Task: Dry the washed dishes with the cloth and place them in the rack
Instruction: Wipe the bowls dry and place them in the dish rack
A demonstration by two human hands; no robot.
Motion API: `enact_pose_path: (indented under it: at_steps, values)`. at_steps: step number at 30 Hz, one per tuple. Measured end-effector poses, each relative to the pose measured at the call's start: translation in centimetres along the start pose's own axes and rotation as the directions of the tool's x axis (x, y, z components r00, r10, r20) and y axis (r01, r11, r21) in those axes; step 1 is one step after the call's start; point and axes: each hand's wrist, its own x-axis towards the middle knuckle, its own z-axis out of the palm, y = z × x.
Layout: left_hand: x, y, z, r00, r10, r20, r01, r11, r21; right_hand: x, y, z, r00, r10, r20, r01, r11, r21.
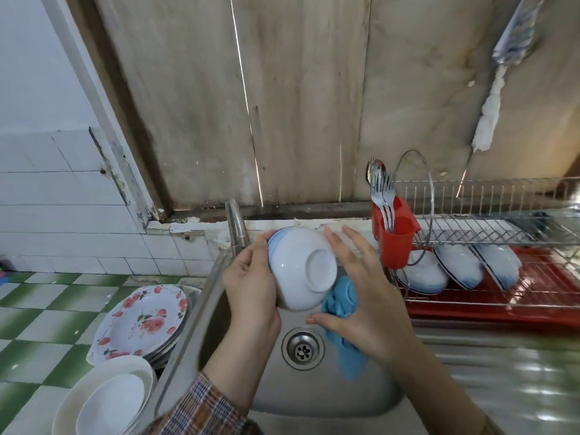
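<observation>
Left hand (251,284), bowl (298,268), right hand (367,296), cloth (340,298)

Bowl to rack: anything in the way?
Yes: the right hand, holding the cloth, lies between the bowl and the rack. Beyond it, a red cutlery cup stands at the rack's left end.
</observation>
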Motion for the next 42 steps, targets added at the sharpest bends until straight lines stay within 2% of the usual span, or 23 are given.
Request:
enact_pose_path:
  at_steps: [4,9,14,17,22,25,27,30,32,38,42]
  values:
    - [-2.2,-1.1,2.4,0.991,-0.045,0.123,0.038,0.998,0.059,-1.6,2.1,-1.3,0.998,0.0,-0.055,-0.004,0.998,-0.068]
    - [-5.0,-2.8,6.3,0.953,-0.137,0.272,0.119,0.989,0.082,-3.9,5.4,-4.6,0.989,0.121,-0.086,-0.126,0.99,-0.062]
    - [-7.5,-5.6,10.9,0.867,-0.282,0.412,0.247,0.959,0.137,-6.6,9.6,-8.9,0.974,0.215,-0.069,-0.215,0.977,0.003]
    - [-9.0,-7.9,13.4,0.819,-0.303,0.487,0.245,0.952,0.181,-8.5,12.5,-11.4,0.957,0.279,-0.077,-0.276,0.96,0.045]
    - [-10.8,-12.7,16.2,0.782,-0.163,0.602,-0.02,0.958,0.285,-11.6,17.9,-14.6,0.909,0.397,-0.124,-0.376,0.912,0.165]
    - [-11.2,-16.1,17.2,0.772,-0.126,0.623,-0.176,0.899,0.401,-13.2,21.5,-16.3,0.875,0.465,-0.137,-0.431,0.875,0.22]
    - [-11.5,-18.4,17.8,0.742,-0.123,0.659,-0.301,0.817,0.492,-14.0,23.7,-17.4,0.852,0.509,-0.124,-0.471,0.848,0.242]
    - [-11.5,-21.2,19.1,0.697,-0.087,0.712,-0.522,0.619,0.587,-14.5,26.5,-18.7,0.82,0.559,-0.118,-0.52,0.816,0.254]
    - [-11.6,-22.4,20.3,0.667,-0.091,0.74,-0.607,0.509,0.61,-14.5,28.2,-19.2,0.789,0.606,-0.103,-0.562,0.779,0.278]
    - [-11.0,-25.8,23.9,0.634,-0.086,0.768,-0.707,0.338,0.621,-12.8,34.2,-19.6,0.678,0.735,0.004,-0.68,0.625,0.384]
    - [-10.0,-27.3,25.2,0.609,-0.029,0.793,-0.769,0.224,0.599,-11.1,36.8,-19.5,0.647,0.76,0.056,-0.725,0.591,0.354]
